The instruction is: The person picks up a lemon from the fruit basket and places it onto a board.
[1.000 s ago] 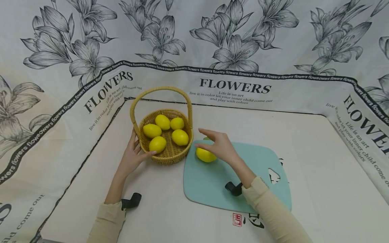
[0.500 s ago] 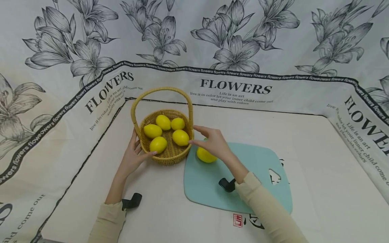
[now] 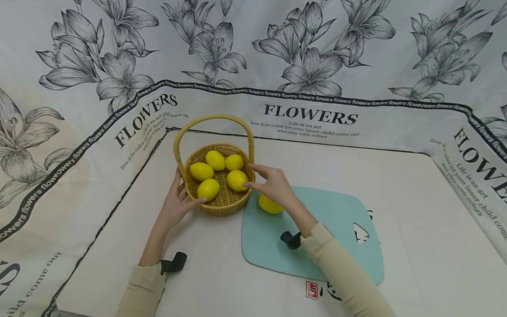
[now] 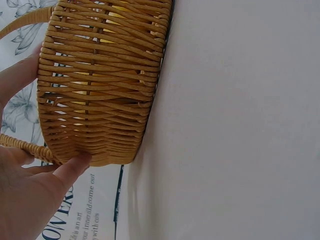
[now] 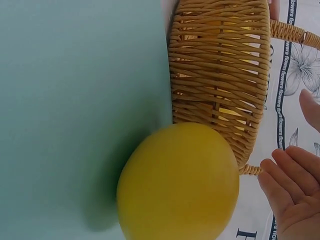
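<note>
A round wicker basket [image 3: 223, 209] with a tall arched handle stands on the white table, holding several lemons [image 3: 208, 189]. My left hand [image 3: 174, 207] holds its left side, thumb at the front rim and fingers round the outer wall. At the opposite side is my right hand [image 3: 273, 185], thumb and forefinger spread at the rim beside the handle's foot. In the right wrist view this hand's fingers [image 5: 290, 175] are extended, with nothing between them and the thumb. A smooth yellow fruit [image 3: 270, 205] lies on the pale blue cutting board [image 3: 261, 246], partly hidden under my right hand.
The cutting board's left edge lies against the basket's lower right side. Its handle hole [image 3: 360, 233] is at the right. A flower-printed cloth [image 3: 309, 79] rises behind and beside the table [image 3: 206, 281]. Black wrist mounts [image 3: 174, 263] stick out from both sleeves.
My right hand has moved left, from above the yellow fruit to the basket's right rim. The left hand keeps its place on the basket. The whole head view has shifted slightly.
</note>
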A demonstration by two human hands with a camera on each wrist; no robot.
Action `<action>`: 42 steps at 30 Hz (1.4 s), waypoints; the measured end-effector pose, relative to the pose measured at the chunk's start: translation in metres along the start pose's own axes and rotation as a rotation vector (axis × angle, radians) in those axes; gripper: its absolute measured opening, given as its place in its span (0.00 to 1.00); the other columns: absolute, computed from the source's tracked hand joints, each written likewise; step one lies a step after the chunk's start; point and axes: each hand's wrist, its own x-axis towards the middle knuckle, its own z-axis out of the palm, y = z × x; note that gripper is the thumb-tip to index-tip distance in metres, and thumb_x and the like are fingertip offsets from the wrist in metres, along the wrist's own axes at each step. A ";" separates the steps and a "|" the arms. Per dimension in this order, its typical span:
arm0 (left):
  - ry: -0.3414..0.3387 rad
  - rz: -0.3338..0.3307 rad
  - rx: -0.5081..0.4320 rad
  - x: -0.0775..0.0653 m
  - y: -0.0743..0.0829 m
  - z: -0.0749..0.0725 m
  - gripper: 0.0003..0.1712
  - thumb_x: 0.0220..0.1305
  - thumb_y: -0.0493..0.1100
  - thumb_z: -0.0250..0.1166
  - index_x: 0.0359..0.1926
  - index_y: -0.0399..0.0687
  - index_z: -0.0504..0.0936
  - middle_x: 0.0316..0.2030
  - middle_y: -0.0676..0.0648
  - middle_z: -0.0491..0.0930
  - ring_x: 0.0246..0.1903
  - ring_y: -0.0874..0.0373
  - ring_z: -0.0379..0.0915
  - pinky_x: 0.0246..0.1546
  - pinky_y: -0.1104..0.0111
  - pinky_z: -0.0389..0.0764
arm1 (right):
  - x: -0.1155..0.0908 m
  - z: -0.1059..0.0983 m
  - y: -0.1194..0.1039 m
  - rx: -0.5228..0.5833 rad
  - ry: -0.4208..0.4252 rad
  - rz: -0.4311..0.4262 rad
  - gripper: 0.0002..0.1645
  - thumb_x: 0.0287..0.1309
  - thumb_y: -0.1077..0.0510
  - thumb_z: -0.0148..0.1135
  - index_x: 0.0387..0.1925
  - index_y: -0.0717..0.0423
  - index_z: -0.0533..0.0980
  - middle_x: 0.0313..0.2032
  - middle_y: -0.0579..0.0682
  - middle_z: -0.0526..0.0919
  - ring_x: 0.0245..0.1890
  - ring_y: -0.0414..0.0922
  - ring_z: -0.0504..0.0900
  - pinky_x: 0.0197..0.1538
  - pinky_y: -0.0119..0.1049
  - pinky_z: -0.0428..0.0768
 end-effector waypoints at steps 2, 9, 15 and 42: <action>0.000 -0.006 -0.001 0.000 0.000 0.000 0.65 0.57 0.38 0.72 0.74 0.73 0.30 0.75 0.55 0.30 0.72 0.45 0.42 0.69 0.54 0.57 | 0.002 0.002 -0.001 -0.005 -0.005 0.002 0.37 0.54 0.48 0.70 0.63 0.59 0.72 0.61 0.53 0.75 0.61 0.52 0.73 0.62 0.43 0.74; -0.003 -0.015 -0.004 -0.001 -0.001 -0.001 0.65 0.57 0.39 0.72 0.74 0.73 0.30 0.75 0.53 0.31 0.72 0.44 0.43 0.69 0.53 0.57 | 0.010 0.010 -0.007 -0.044 -0.013 -0.014 0.38 0.55 0.47 0.70 0.63 0.60 0.72 0.61 0.55 0.75 0.59 0.53 0.74 0.60 0.44 0.75; 0.000 -0.009 -0.003 -0.002 0.001 0.000 0.65 0.56 0.39 0.72 0.74 0.72 0.30 0.75 0.53 0.32 0.72 0.44 0.43 0.69 0.54 0.58 | 0.018 0.018 -0.011 -0.067 -0.016 -0.026 0.37 0.54 0.46 0.70 0.62 0.59 0.73 0.59 0.55 0.76 0.59 0.51 0.75 0.60 0.42 0.75; 0.008 0.000 0.005 0.000 0.000 0.000 0.66 0.55 0.40 0.73 0.75 0.68 0.30 0.75 0.52 0.31 0.72 0.43 0.42 0.69 0.54 0.57 | 0.041 0.038 -0.014 -0.181 -0.074 0.059 0.37 0.53 0.47 0.72 0.61 0.60 0.74 0.57 0.56 0.78 0.60 0.51 0.74 0.63 0.42 0.73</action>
